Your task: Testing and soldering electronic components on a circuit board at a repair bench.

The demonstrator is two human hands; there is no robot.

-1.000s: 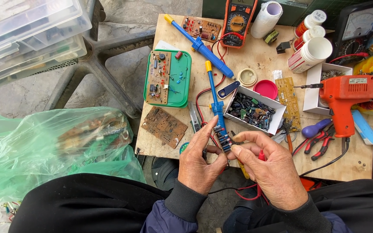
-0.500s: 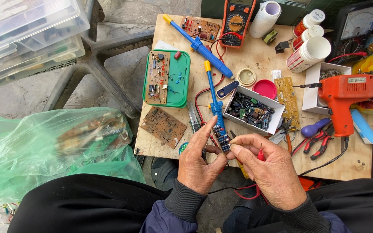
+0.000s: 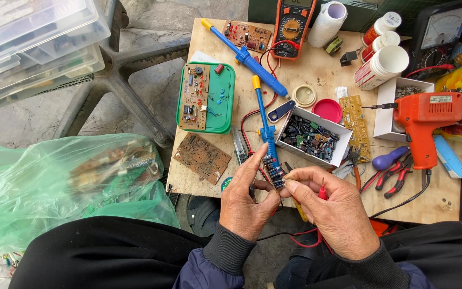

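My left hand (image 3: 244, 200) pinches a short row of small dark cylindrical components (image 3: 274, 170) between thumb and fingers, at the near edge of the wooden table (image 3: 322, 69). My right hand (image 3: 332, 214) touches the lower end of that row with its fingertips and holds a thin red test probe (image 3: 322, 191). Red and black leads (image 3: 300, 238) trail below the hands. Just beyond the components lies a blue soldering iron with a yellow tip (image 3: 263, 115).
A white box of loose components (image 3: 310, 136), an orange meter (image 3: 291, 21), an orange drill (image 3: 422, 120), a green tray with a circuit board (image 3: 221, 101), a brown board (image 3: 201, 158), pliers (image 3: 394, 174) and white containers (image 3: 383, 64) crowd the table. A green plastic bag (image 3: 54, 187) sits left.
Almost nothing has moved. Both hands stay together on the row of components, with only small finger shifts.
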